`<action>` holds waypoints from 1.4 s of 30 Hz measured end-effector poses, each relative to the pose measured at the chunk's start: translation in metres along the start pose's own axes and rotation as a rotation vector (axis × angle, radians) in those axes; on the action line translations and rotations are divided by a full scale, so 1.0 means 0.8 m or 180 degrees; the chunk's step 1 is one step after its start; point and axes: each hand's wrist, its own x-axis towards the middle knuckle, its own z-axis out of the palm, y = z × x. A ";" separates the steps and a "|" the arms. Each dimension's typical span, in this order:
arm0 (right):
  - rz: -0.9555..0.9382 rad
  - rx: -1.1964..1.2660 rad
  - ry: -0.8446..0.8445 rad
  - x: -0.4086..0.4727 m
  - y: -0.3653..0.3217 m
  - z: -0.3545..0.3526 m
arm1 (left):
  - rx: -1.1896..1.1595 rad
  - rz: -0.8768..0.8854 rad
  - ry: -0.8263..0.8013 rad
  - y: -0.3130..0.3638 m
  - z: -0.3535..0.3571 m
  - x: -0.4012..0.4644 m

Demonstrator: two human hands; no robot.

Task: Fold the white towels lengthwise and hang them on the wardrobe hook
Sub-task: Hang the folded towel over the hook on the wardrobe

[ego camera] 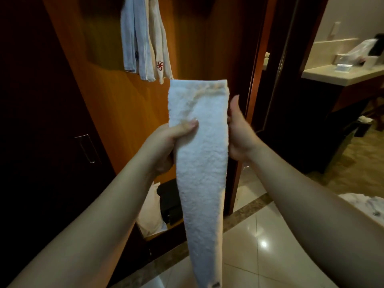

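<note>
towel: we have one white towel [200, 154] up in front of us, already folded into a long narrow strip, top edge just below the hung ones, tail dropping toward the floor.
handling: we judge it soft, limp and light; thick terry, not slippery, nothing fragile (it will sag wherever we don't support it).
where to hold: we'd say near the top, both long edges pinched so the fold stays shut, then drape the middle over the hook.
left hand: our left hand [166, 145] grips the left edge of the strip, thumb pressed flat across the front face, other fingers curled behind the cloth (hidden, so we can't tell how tight).
right hand: our right hand [239, 135] is against the right edge, thumb sticking upward beside the cloth, fingers gone behind it; looks like a hold on that edge, but the actual contact isn't visible.
hung towels: several pale towels [143, 40] already hang high on the wardrobe panel [108, 104], one with a small red emblem; the hook itself is out of view above.
progress: we reckon folding on this one is done, hanging not yet.
other: tiled floor [270, 235] below, bathroom counter [332, 76] off to the right, dark bag [168, 202] in the wardrobe bottom.
</note>
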 end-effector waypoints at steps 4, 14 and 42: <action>0.0846 0.0442 -0.0161 0.001 0.088 -0.020 | -0.0489 -0.0138 0.0171 0.023 -0.003 0.016; -0.0181 -0.0413 0.0663 -0.038 0.147 0.006 | -0.0670 0.0160 0.0706 0.065 -0.023 0.037; -0.0331 -0.1650 0.0034 -0.018 0.050 0.022 | 0.0039 0.0286 0.0777 0.108 -0.012 0.055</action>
